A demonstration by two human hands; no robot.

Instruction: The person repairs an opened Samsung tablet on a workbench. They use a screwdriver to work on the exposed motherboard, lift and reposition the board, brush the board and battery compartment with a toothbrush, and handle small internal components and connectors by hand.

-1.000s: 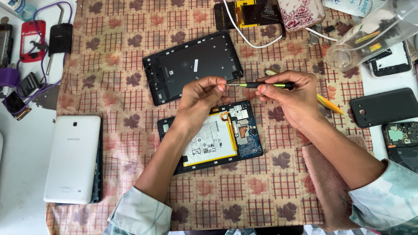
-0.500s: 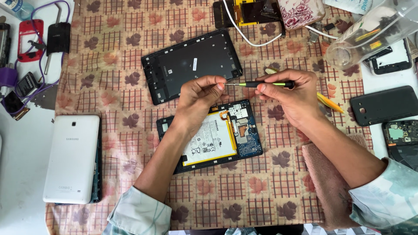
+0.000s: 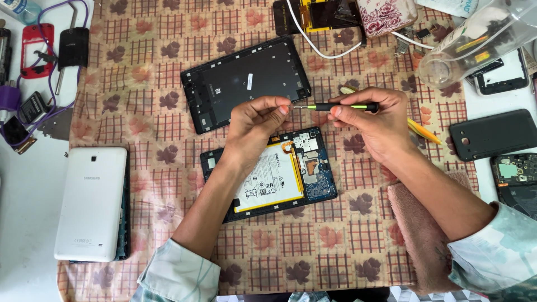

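The opened tablet point(image 3: 271, 173) lies face down on the patterned cloth point(image 3: 168, 72) that covers the tabletop, with its battery and blue circuit board exposed; all positions below are given relative to this tablet. Directly above its upper edge, the right hand point(image 3: 380, 126) holds a small screwdriver point(image 3: 335, 106) level, its fingers clamped around the black-and-green handle so that the thin shaft points sideways toward the other hand. The left hand point(image 3: 260, 120) meets the tip there, thumb and forefinger pinched together on the end of the shaft; whether a screw or bit sits between them cannot be told. Both hands hover over the board rather than resting on it, which keeps the tip clear of the components. Just beyond the tablet, farther from the person, lies the removed black back cover point(image 3: 246, 81), inner side up, kept close at hand. To the left of the tablet, well apart, a white tablet point(image 3: 92, 204) lies with its back upward. To the right, past the right wrist, a yellow pencil point(image 3: 423, 131) lies on the cloth, and a black phone cover point(image 3: 492, 134) rests farther out on the bare tabletop. A clear plastic bottle point(image 3: 475, 42) lies on its side beyond these, at the far right.
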